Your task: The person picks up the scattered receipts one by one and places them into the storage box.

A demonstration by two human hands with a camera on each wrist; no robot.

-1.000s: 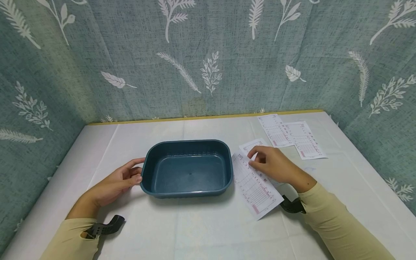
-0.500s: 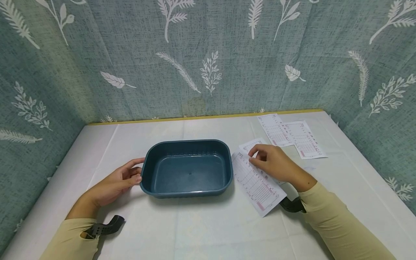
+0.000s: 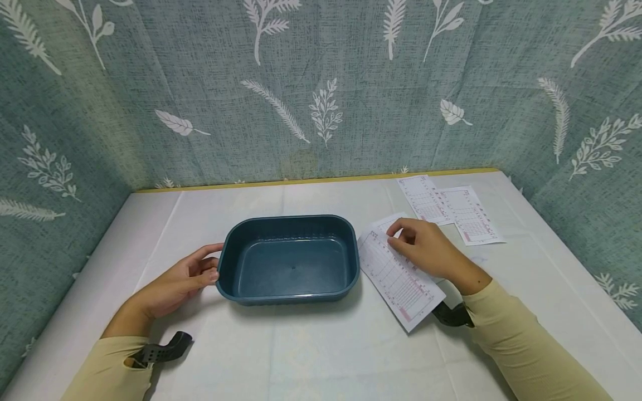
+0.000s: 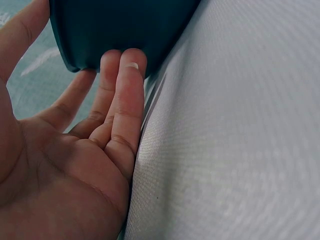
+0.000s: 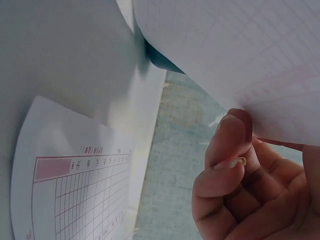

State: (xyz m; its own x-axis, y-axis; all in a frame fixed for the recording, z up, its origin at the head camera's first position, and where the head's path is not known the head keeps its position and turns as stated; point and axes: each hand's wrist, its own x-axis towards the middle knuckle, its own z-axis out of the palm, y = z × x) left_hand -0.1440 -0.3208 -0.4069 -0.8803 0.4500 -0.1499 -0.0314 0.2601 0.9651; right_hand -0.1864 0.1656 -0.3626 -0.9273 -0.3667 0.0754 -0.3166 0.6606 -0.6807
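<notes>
A dark teal plastic basin [image 3: 293, 273] stands on the white-covered table with nothing in it. At its left side is my left hand [image 3: 178, 281]. In the left wrist view the fingertips [image 4: 132, 57] rest against the basin's outer wall [image 4: 115, 30], the fingers fairly straight. My right hand [image 3: 426, 248] pinches a printed paper receipt [image 3: 396, 278] between thumb and fingers, just right of the basin. In the right wrist view the held receipt [image 5: 240, 55] slants up from the fingertips. Partly under it and the hand lies another receipt [image 3: 393, 220].
Two more receipts lie at the back right, a left one [image 3: 426, 197] and a right one [image 3: 471, 217], their edges meeting. A yellow strip [image 3: 321, 180] runs along the table's back edge. Blue-green leaf-patterned cloth [image 3: 210, 83] encloses the back and both sides.
The right hand has shifted slightly right and away from me. The held receipt's near end has swung a little to the right. The left hand and the basin stay put.
</notes>
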